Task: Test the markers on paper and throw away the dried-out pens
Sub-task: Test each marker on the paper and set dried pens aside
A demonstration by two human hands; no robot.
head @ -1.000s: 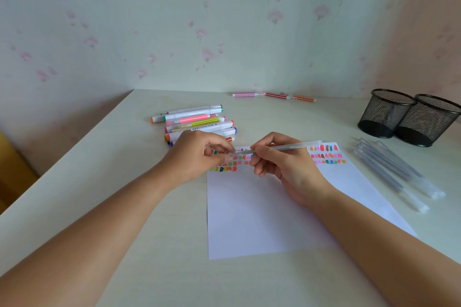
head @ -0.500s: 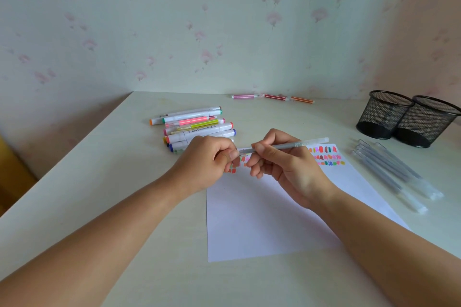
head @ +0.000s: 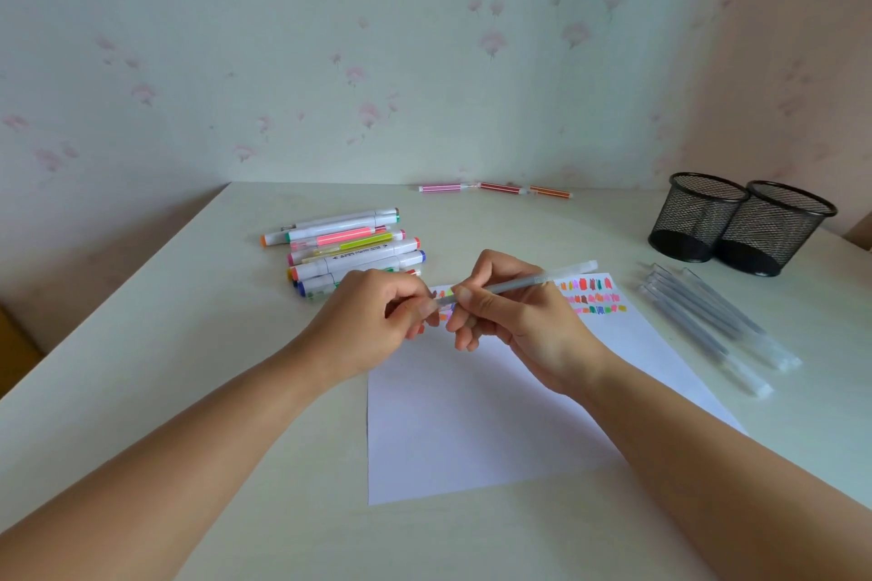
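A slim grey pen point(head: 524, 282) is held level above the top of the white paper point(head: 476, 420). My right hand point(head: 514, 311) grips its barrel. My left hand point(head: 377, 321) pinches the pen's left end, where the cap or tip is hidden by my fingers. Rows of coloured test marks point(head: 592, 296) run along the paper's far edge, partly covered by my hands. A pile of white-bodied markers point(head: 351, 250) lies just beyond my left hand.
Several grey pens point(head: 708, 326) lie in a row right of the paper. Two black mesh cups point(head: 741, 222) stand at the back right. Three thin coloured pens point(head: 495, 189) lie end to end by the wall. The table's left edge runs diagonally.
Both hands have lifted the pen slightly and shifted it to the right. My left fingers have closed tighter on its left end.
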